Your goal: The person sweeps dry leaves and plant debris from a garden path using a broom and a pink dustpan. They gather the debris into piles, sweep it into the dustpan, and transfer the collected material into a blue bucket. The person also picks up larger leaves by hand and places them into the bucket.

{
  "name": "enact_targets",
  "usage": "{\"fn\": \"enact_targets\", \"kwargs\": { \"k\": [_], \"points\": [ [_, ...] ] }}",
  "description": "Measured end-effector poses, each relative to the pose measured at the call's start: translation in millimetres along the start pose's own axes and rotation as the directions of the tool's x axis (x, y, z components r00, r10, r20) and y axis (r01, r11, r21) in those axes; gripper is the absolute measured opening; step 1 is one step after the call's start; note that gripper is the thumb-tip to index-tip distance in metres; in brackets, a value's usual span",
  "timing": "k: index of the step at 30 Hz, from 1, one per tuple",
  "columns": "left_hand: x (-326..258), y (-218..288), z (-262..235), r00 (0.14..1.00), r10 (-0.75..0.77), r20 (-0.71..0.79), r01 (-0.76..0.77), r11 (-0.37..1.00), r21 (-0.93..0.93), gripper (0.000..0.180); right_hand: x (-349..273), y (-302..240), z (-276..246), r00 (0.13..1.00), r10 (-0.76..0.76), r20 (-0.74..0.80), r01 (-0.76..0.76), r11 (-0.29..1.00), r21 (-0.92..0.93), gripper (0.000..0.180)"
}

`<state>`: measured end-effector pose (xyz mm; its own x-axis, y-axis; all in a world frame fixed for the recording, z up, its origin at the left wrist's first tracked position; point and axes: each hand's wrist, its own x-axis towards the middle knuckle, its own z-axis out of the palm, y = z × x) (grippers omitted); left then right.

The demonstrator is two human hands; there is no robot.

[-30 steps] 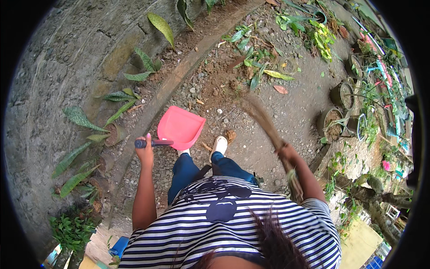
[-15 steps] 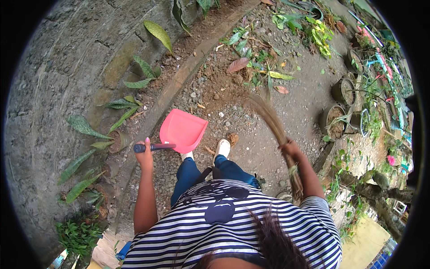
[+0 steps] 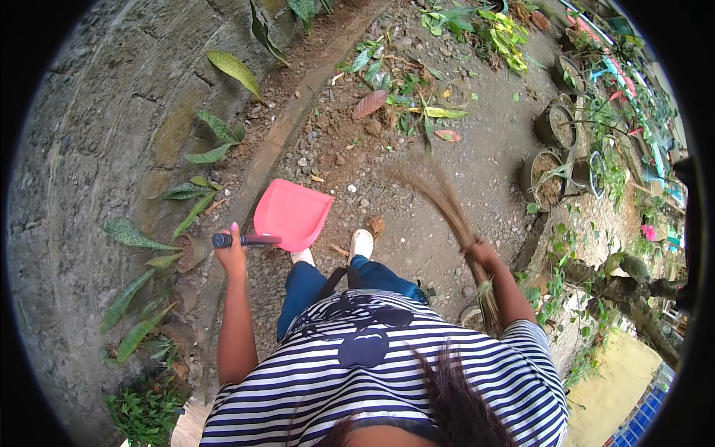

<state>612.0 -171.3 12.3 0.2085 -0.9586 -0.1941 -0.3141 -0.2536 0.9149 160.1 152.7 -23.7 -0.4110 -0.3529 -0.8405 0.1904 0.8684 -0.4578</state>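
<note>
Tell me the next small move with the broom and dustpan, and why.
Probably sweep the stick broom in the right hand back toward the pink dustpan, held by the left hand; fallen leaves lie ahead on the dirt.

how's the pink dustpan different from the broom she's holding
The pink dustpan is a flat, smooth plastic scoop; the broom is a bundle of thin brown bristles. The dustpan is sharp in the picture, while the broom's spread end is blurred. The left hand grips the dustpan's dark handle; the right hand grips the broom. Both are held over the dirt path.
</note>
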Motion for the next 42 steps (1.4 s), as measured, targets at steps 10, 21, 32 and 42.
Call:
{"fn": "enact_targets", "kwargs": {
  "k": [10, 21, 32, 42],
  "points": [
    [31, 28, 47, 0.980, 0.094, 0.173, -0.092, 0.996, -0.023, 0.025, -55, 42, 12, 0.998, -0.005, -0.065, 0.053, 0.640, 0.766, 0.054],
    [78, 65, 132, 0.960, 0.082, 0.269, -0.070, 0.996, -0.051, 0.027, -110, 115, 21, 0.928, 0.335, -0.165, -0.033, 0.515, 0.856, 0.045],
    [167, 74, 221, 0.860, 0.125, 0.494, -0.137, 0.990, -0.012, 0.026, 140, -147, 108, 0.994, 0.075, 0.079, -0.100, 0.326, 0.940, 0.014],
    [233, 100, 307, 0.748, 0.232, 0.622, -0.263, 0.964, -0.044, 0.024, 50, -147, 28, 1.000, -0.013, -0.010, 0.016, 0.538, 0.843, 0.056]
  ]
}}
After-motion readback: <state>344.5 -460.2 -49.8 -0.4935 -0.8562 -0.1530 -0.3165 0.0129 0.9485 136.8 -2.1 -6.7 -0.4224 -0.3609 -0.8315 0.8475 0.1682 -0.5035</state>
